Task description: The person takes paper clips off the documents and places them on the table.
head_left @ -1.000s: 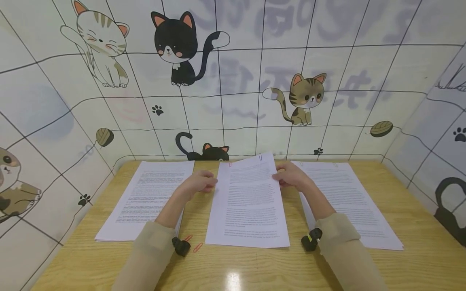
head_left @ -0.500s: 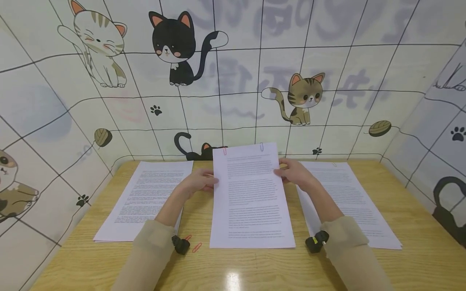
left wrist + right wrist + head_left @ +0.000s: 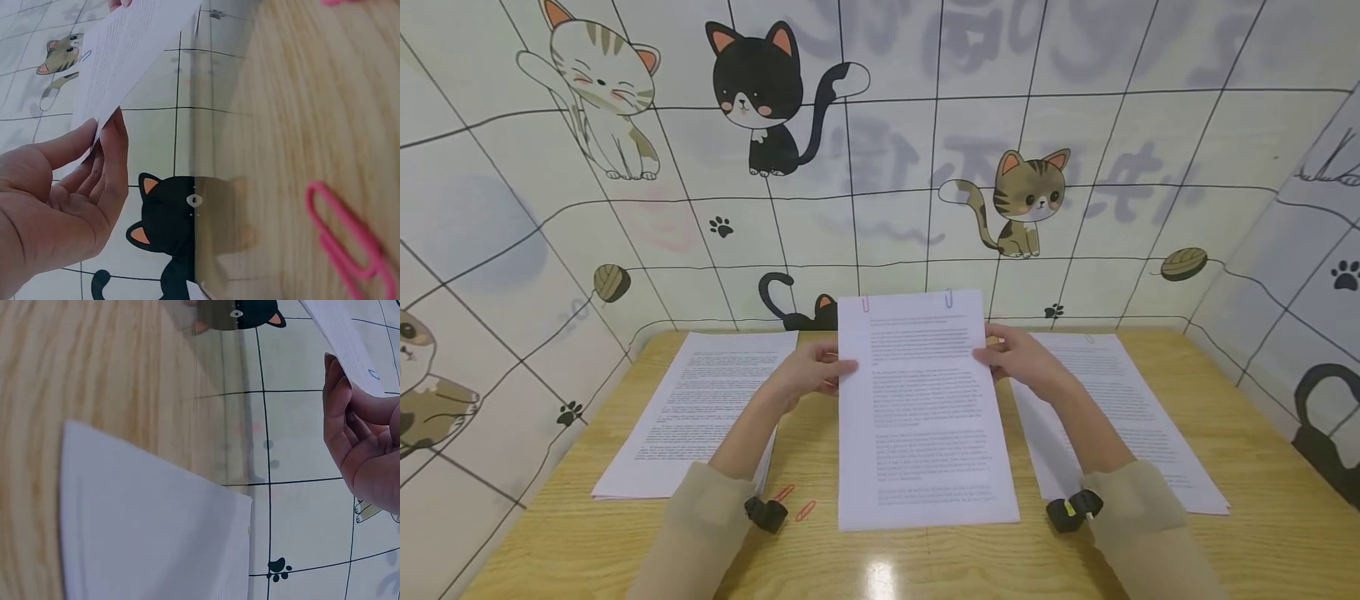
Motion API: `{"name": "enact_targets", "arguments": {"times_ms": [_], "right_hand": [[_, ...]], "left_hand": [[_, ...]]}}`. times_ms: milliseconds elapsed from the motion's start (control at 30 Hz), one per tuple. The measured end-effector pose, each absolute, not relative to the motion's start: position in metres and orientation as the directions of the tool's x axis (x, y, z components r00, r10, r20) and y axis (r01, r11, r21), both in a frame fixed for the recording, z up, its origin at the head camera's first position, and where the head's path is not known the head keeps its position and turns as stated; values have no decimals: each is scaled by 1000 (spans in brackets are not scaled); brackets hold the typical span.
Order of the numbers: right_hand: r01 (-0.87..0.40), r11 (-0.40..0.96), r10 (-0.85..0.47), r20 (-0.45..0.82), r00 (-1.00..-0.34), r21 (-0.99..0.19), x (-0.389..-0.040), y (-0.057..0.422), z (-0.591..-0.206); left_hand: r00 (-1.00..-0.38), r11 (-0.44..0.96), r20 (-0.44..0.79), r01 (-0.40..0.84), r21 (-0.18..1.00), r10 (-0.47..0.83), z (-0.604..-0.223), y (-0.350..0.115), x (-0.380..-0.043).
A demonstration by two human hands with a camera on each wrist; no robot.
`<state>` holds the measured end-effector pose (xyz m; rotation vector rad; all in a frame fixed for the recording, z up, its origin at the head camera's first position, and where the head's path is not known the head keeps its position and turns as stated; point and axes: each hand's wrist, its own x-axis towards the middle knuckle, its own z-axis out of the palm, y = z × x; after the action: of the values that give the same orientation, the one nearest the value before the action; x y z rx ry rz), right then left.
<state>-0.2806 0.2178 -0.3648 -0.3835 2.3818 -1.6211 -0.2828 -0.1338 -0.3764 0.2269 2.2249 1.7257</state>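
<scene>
A stack of printed paper [image 3: 925, 417] is held up at the middle of the table, tilted toward me. A red paper clip [image 3: 865, 303] and a blue paper clip [image 3: 948, 298] sit on its top edge. My left hand [image 3: 808, 369] pinches the left side, thumb in front and fingers behind; the left wrist view shows this hand [image 3: 75, 181] gripping the paper edge [image 3: 125, 56]. On the opposite side my right hand [image 3: 1022, 360] pinches the stack the same way, and the right wrist view shows that hand [image 3: 369, 431] with its fingers behind the sheets.
Another printed stack [image 3: 700, 408] lies at the left. At the right lies a further stack [image 3: 1112, 417] with a pale clip [image 3: 1089, 339] at its top. Two red paper clips [image 3: 806, 511] rest on the wooden table [image 3: 925, 567] near my left wrist. A cat-patterned wall [image 3: 887, 233] stands behind.
Both hands have raised the middle stack's top edge and brought it upright and nearer me, turning it straighter. My right hand and forearm have shifted slightly right.
</scene>
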Motion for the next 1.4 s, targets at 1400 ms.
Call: {"name": "enact_targets", "arguments": {"times_ms": [1400], "right_hand": [[-479,354,-405,331,-853,-803,-238,235,-346]], "left_hand": [[-893,272,248,362,892,375,-334,-133,-232]]}}
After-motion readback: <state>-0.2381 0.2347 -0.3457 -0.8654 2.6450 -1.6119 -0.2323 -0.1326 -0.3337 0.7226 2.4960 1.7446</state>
